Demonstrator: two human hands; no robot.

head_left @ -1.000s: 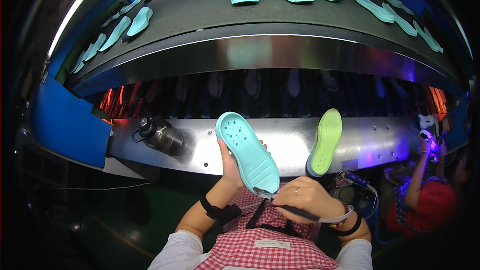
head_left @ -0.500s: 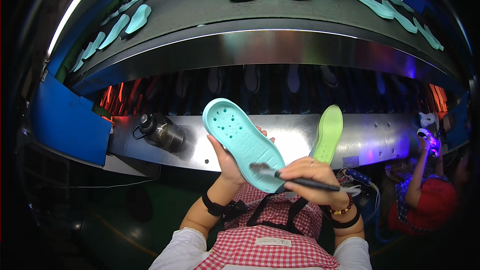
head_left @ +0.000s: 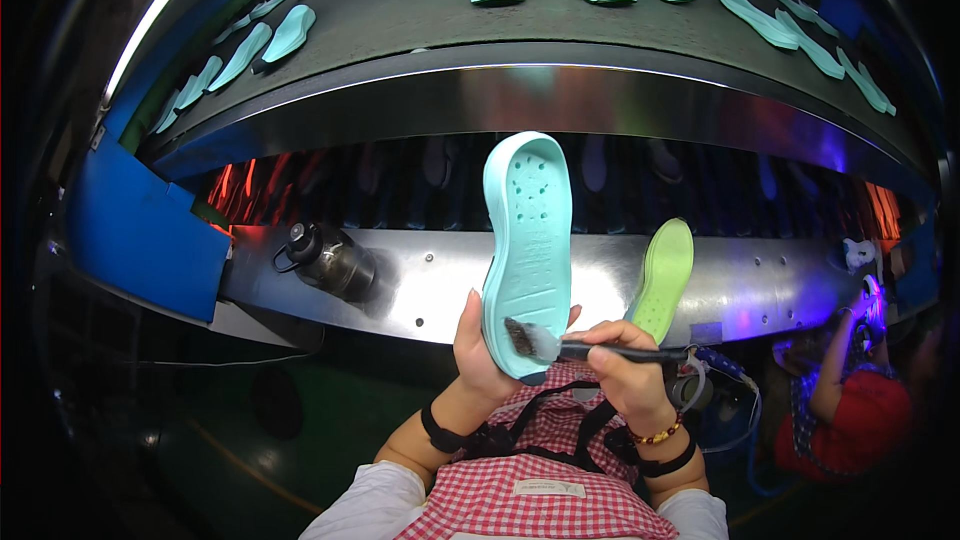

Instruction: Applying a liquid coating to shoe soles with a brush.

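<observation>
A turquoise shoe sole (head_left: 528,240) stands nearly upright before me, its recessed inner face with small holes turned my way. My left hand (head_left: 482,355) grips it around the lower end, thumb along the left edge and fingertips showing past the right edge. In my right hand (head_left: 630,370) is a brush (head_left: 625,351) with a black handle, held between thumb and fingers. The brush's dark bristles touch the sole's inner face near its bottom end, which has a dark tip.
A lime-green sole (head_left: 664,275) rests on the metal ledge (head_left: 780,280), right of my hands. On its left lies a dark bottle (head_left: 335,262). Beyond, a conveyor belt (head_left: 400,10) carries several turquoise soles. A person in red (head_left: 850,415) works at the far right.
My left hand has turned the sole from a leftward slant to nearly upright and shifted it right. The brush has moved to the sole's lower end, its handle now more level.
</observation>
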